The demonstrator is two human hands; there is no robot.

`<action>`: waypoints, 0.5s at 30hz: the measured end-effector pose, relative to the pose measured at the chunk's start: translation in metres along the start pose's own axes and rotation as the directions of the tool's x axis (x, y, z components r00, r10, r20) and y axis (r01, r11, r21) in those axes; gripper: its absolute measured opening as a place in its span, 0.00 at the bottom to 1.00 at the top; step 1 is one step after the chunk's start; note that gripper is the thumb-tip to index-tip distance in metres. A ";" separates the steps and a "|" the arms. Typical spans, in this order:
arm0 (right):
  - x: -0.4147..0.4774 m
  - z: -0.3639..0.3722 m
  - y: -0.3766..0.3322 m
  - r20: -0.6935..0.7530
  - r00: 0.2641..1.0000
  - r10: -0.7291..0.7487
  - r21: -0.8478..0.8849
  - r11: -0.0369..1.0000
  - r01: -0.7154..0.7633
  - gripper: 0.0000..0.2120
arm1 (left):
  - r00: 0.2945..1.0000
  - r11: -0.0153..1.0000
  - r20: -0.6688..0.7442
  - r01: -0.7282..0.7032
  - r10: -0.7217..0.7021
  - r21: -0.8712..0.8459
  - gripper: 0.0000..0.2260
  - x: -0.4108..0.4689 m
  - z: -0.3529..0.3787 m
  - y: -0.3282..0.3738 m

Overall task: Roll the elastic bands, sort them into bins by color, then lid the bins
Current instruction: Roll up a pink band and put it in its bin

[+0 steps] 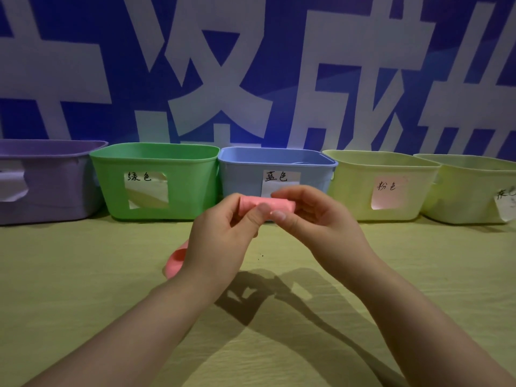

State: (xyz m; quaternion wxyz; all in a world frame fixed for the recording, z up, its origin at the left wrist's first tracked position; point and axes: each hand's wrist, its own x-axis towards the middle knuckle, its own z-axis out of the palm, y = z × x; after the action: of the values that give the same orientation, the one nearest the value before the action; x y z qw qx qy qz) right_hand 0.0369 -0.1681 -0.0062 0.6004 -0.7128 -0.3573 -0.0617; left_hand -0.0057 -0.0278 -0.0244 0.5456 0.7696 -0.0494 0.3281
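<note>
Both hands pinch the rolled part of the pink elastic band (251, 203). The left hand (220, 241) grips the roll's left end, thumb pressed on its near face and fingers curled behind. The right hand (312, 219) grips the right end, fingers curled over the top and thumb underneath. The roll lies horizontal, held in the air directly in front of the blue bin (243, 177) and covering the lower part of its paper label. The unrolled loose end (176, 261) of the band shows nearer the camera than the blue bin and to its left, beside the left wrist; whether it touches the table (83, 289) cannot be determined.

Bin positions, referenced to the blue bin:
- Green bin (192, 188): immediately left, touching or nearly so.
- Purple bin (55, 196): further left, beyond the green bin.
- Pale yellow bin (351, 191) with pink label: immediately right.
- Second pale yellow bin (460, 196): further right.

All five bins are open at the top. A blue backdrop (111, 51) with large white characters stands behind the blue bin.
</note>
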 end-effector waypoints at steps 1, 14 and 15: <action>0.000 0.000 0.000 -0.013 1.000 -0.009 -0.015 1.000 0.008 0.15 | 1.000 1.000 0.002 0.011 -0.011 -0.021 0.17 0.000 0.000 0.000; -0.001 0.001 -0.002 -0.050 0.987 -0.153 -0.349 0.929 0.126 0.10 | 0.999 0.999 0.048 0.007 -0.005 -0.044 0.22 0.000 -0.001 0.003; 0.000 0.000 -0.002 -0.049 0.987 -0.151 -0.363 0.924 0.123 0.10 | 0.998 1.000 0.056 -0.006 0.008 -0.029 0.23 0.000 0.000 0.003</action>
State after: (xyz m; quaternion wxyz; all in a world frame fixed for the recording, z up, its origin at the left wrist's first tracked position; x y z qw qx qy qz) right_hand 0.0358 -0.1680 -0.0051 0.4676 -0.7808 -0.3659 -0.1944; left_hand -0.0071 -0.0287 -0.0222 0.5538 0.7704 -0.0719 0.3077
